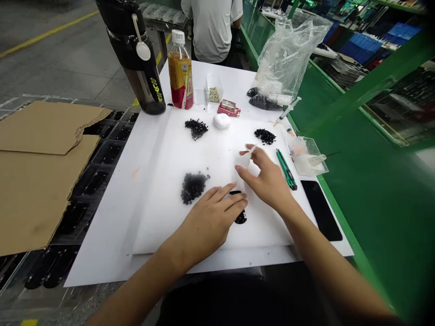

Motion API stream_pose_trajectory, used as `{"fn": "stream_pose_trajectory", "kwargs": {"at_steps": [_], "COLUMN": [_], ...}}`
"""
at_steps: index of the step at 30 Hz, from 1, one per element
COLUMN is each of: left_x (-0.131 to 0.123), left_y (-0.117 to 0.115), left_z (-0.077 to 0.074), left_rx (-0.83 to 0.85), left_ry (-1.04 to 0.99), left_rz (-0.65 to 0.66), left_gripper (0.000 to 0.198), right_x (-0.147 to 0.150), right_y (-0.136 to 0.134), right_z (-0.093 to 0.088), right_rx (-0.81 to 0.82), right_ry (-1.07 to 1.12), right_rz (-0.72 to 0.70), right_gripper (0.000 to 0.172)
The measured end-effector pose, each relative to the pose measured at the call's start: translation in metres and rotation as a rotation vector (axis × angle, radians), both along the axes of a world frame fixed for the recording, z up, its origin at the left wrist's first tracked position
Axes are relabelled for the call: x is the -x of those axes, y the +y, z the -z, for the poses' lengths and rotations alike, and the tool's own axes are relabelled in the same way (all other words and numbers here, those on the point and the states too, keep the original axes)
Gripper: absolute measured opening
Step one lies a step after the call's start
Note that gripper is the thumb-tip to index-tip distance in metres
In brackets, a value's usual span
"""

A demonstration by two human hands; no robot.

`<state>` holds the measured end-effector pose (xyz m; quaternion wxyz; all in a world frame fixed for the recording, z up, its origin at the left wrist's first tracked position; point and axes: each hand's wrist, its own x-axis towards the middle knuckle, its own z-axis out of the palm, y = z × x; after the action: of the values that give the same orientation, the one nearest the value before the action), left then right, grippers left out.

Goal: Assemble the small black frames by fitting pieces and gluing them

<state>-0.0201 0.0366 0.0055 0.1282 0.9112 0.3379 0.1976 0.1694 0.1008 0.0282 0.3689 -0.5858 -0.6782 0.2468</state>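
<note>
My left hand (214,217) lies over a small black oval part (241,217) on the white mat, fingers stretched out across it and covering its middle. To the right, my right hand (265,174) curls its thumb and fingers around a translucent whitish piece (248,157), blurred and too pale to name. A pile of flat black bits (193,186) sits left of my left hand. Farther up the mat are two more heaps, black small parts (196,129) and shiny black pieces (265,136). A white lump (221,121) rests between them.
A green utility knife (286,169), a black phone (321,210) and a clear box (307,158) line the right side. At the back stand a dark bottle (139,68), a drink bottle (180,72), a syringe (288,111) and a plastic bag (288,54). A person (215,27) sits beyond.
</note>
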Motion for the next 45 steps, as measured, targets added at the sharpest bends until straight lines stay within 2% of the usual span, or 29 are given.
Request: {"fn": "stream_pose_trajectory", "kwargs": {"at_steps": [3,7,11,14,17,20,22,27,45], "left_x": [0.002,0.003,0.000,-0.004,-0.008,-0.011,-0.013,-0.015,-0.015], "left_y": [-0.007,-0.021,-0.029,-0.027,-0.022,-0.019,-0.018,-0.020,-0.020], "left_z": [0.001,0.004,0.005,0.005,0.005,0.004,0.004,0.002,0.002], "left_rx": [-0.037,-0.101,-0.103,-0.100,-0.140,-0.180,-0.185,-0.173,-0.119], "left_ry": [-0.046,-0.146,-0.192,-0.183,-0.191,-0.189,-0.184,-0.213,-0.250], "left_rz": [-0.084,-0.202,-0.284,-0.286,-0.267,-0.250,-0.254,-0.292,-0.298], "left_gripper": [0.044,0.025,0.023,0.022,0.015,0.014,0.014,0.013,0.014], "right_x": [0.003,-0.016,-0.034,-0.032,-0.023,-0.016,-0.014,-0.010,-0.008], "right_y": [0.004,-0.029,-0.064,-0.076,-0.079,-0.078,-0.078,-0.077,-0.078], "right_z": [0.007,0.002,-0.002,0.004,0.012,0.016,0.017,0.013,0.013], "right_rx": [0.016,0.034,0.039,0.063,0.118,0.116,0.110,0.102,0.073], "right_ry": [0.051,0.358,0.715,0.901,0.933,0.910,0.929,0.955,0.807], "right_rz": [0.007,0.172,0.443,0.469,0.523,0.732,0.807,0.789,0.699], "right_gripper": [0.040,0.039,0.030,0.040,0.046,0.044,0.044,0.045,0.049]}}
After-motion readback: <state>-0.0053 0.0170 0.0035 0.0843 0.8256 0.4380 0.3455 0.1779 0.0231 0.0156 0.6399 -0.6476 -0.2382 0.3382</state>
